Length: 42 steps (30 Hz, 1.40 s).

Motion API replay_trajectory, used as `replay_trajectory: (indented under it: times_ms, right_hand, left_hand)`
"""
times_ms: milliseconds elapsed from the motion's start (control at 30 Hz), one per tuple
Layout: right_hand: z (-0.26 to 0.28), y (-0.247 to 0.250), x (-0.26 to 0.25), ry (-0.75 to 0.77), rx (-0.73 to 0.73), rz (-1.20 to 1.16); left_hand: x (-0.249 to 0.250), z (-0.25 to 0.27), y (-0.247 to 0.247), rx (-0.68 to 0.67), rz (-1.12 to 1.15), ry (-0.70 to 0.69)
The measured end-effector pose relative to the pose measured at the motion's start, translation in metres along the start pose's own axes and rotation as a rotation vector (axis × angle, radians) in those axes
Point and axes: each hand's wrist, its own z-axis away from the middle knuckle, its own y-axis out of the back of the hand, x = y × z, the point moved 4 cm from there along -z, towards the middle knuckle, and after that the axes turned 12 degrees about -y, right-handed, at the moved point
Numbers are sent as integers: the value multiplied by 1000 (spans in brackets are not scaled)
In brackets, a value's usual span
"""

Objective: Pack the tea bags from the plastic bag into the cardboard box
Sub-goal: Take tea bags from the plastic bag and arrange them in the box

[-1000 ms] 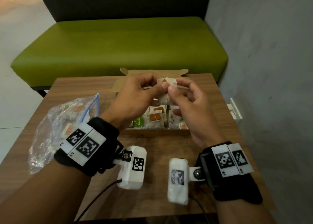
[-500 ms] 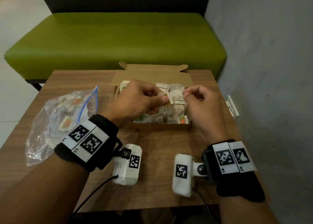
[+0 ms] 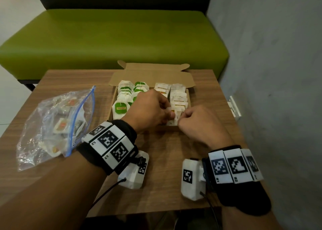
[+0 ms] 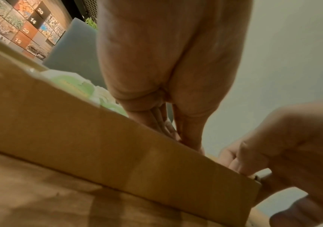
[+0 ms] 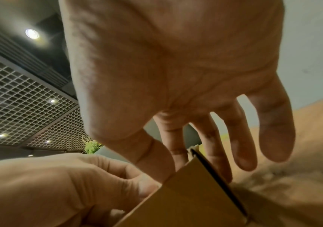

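Observation:
An open cardboard box [image 3: 151,74] stands mid-table, filled with rows of tea bags: green-tagged ones [image 3: 121,109] on the left, white and orange ones on the right. My left hand [image 3: 167,114] and right hand [image 3: 182,118] meet over the box's near right corner. Both pinch one tea bag [image 3: 175,110] that is down among the packed rows. In the left wrist view my left fingers [image 4: 176,135] dip behind the box's front wall [image 4: 98,145]. A clear zip plastic bag [image 3: 52,125] with more tea bags lies at the left.
The wooden table [image 3: 165,151] is small, with the plastic bag near its left edge. A green bench [image 3: 113,38] runs behind it. Close on the right is a grey wall [image 3: 270,73] with a white fitting [image 3: 235,107].
Both hands have come down from above the box with the tea bag, into the box's near right corner. The camera now looks down more steeply.

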Motion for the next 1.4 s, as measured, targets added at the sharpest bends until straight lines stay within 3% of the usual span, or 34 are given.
replay_trajectory:
  times_ms: [400,533,733,967,1133,1267,1400]
  right_hand:
    - [2,1,-3,13,-32,-33]
    - [3,12,-2,60,75,-160]
    - [2,7,0,49,59,-150]
    - [1,13,0,54,139,-208]
    - [16,23,-23,272,407,-282]
    - [40,-6,-66,496,331,-226]
    - [64,-52,-110,649,230,-70]
  left_hand:
    - [-2,-2,0,36,-86,-5]
    - [3,-5,-2,43,-107,-27]
    - [7,-10,-6,34,-178,-31]
    - [10,-11,-2,-6,-259,-43]
    - [15,1,33,90,-256,-22]
    - [12,24,85,209,-384,-18]
    - [-14,60,140,352,-496,75]
